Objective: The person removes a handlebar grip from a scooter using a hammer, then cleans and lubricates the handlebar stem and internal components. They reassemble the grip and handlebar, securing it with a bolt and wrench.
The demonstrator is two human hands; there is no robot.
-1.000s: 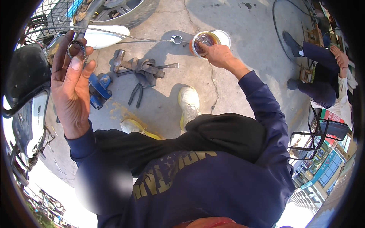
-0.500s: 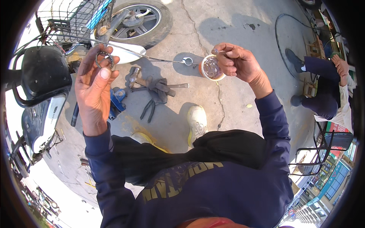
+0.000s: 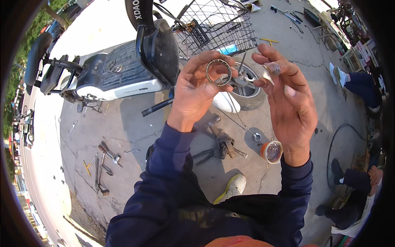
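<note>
Metal ring [image 3: 208,75] in close at mid-frame, held up in the left hand, and we run from the left. Black-and-white scooter [image 3: 127,70] on this side, small round parts [image 3: 117,68] sitting on its deck. Below it, on the concrete, a yellow T-handle [image 3: 87,167] lies next to long dark tools [image 3: 98,173].

Now the left hand [image 3: 192,92], raised, and it's a real pinch: thumb at the ring's lower edge, fingers curled around behind, the ring's open face turned up to view. Underneath, pliers [image 3: 203,154] and a hammer [image 3: 214,120] on the ground; beyond, the wire basket [image 3: 224,24], then the wheel [image 3: 257,101] lying flat.

Over to the orange tub [image 3: 263,152], standing on the floor near the right forearm. Above it, the right hand [image 3: 294,107] is loosely spread, fingers part-curled, thumb well clear of them, a glossy translucent dab [image 3: 273,68] at the fingertips, near the ring but apart from it. Far right, a seated person [image 3: 357,181] beside a dark hose [image 3: 335,138].
</note>
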